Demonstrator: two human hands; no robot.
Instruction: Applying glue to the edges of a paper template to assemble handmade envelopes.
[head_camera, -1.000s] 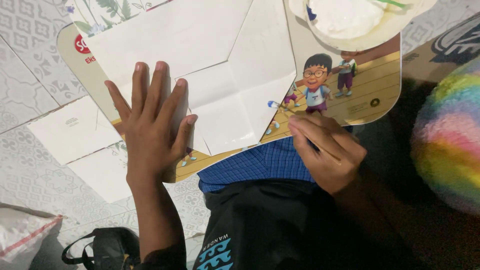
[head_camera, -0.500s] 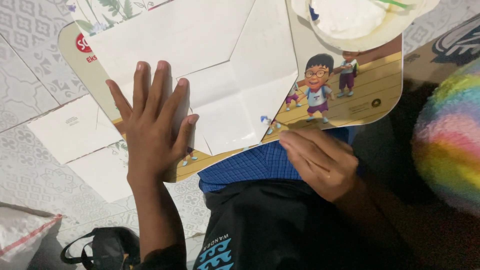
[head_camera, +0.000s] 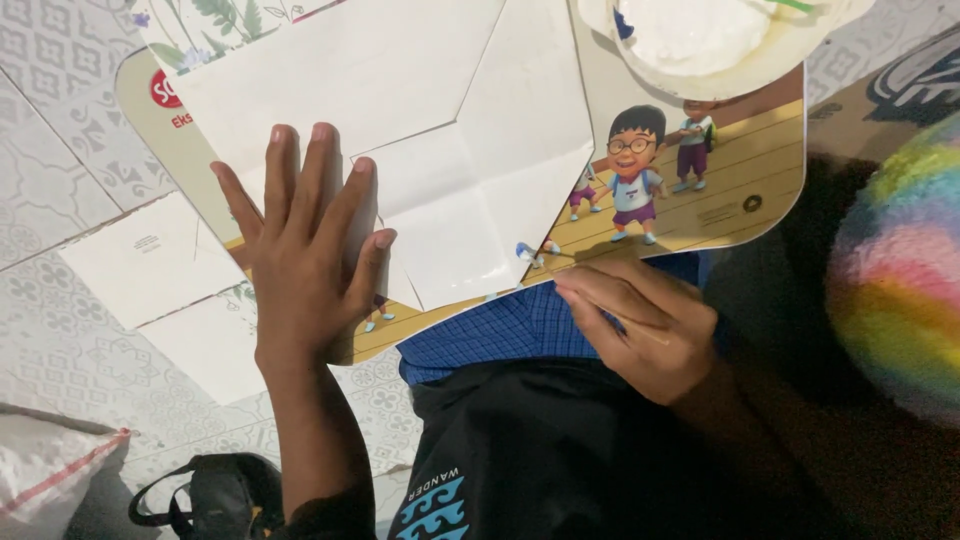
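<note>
A patterned tile floor (head_camera: 60, 150) fills the left side of the frame. Across the upper middle lies a large picture board (head_camera: 720, 200) printed with cartoon children on a wooden floor, its rounded lower edge resting over a blue checked cloth (head_camera: 500, 335) on the person's lap. On top of the board sits a folded white paper (head_camera: 450, 150), creased into angled flaps, covering most of the upper centre. At the right edge a rainbow-coloured fuzzy thing (head_camera: 900, 280) bulges into view, blurred. A shallow white dish (head_camera: 720, 40) overlaps the board's top right corner. More white sheets (head_camera: 150, 270) lie flat on the tiles at left, just beside the board. A black strapped bag (head_camera: 210, 500) sits in the lower left, near a pale sack (head_camera: 50, 470) in the corner.

The left hand (head_camera: 300, 250) lies open and flat, fingers spread, pressing the left edge of the folded paper down onto the board. The right hand (head_camera: 645, 325) is loosely curled at the board's lower edge, fingertips touching it just below the paper; a thin pale stick seems to lie under its fingers, though that is hard to make out.
</note>
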